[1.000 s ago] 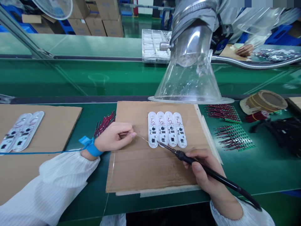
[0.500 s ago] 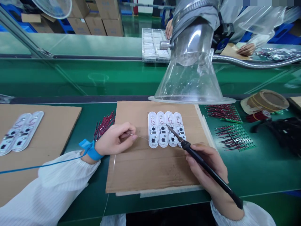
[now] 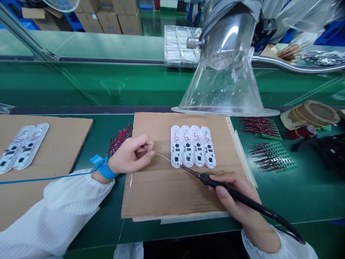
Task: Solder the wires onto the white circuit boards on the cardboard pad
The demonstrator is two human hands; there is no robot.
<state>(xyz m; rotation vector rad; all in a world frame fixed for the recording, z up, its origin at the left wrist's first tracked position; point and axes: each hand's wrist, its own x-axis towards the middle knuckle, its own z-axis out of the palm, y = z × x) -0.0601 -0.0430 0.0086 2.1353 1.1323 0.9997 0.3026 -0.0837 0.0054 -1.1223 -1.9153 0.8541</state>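
Observation:
My left hand (image 3: 130, 154) pinches a thin silver solder wire (image 3: 161, 156), which runs right to the lower left of a row of several white oblong circuit boards (image 3: 193, 146). These lie side by side on a cardboard sheet (image 3: 153, 194). My right hand (image 3: 231, 194) is shut around a black soldering iron (image 3: 223, 188). Its tip almost meets the wire's end at the leftmost board's lower edge, and I cannot tell whether they touch. A blue wrist strap (image 3: 104, 169) circles my left wrist.
A clear fume hood (image 3: 221, 86) hangs above the boards. Bundles of red-wired green boards (image 3: 271, 158) lie to the right, beside black cables (image 3: 323, 151). Red-wired pieces (image 3: 120, 140) lie left of the cardboard. A co-worker's hand (image 3: 289, 52) is at the far right.
The iron tip has moved down and left, from over the boards to the leftmost board's lower edge. The solder wire now reaches that spot. The co-worker's hand by the far tray has gone.

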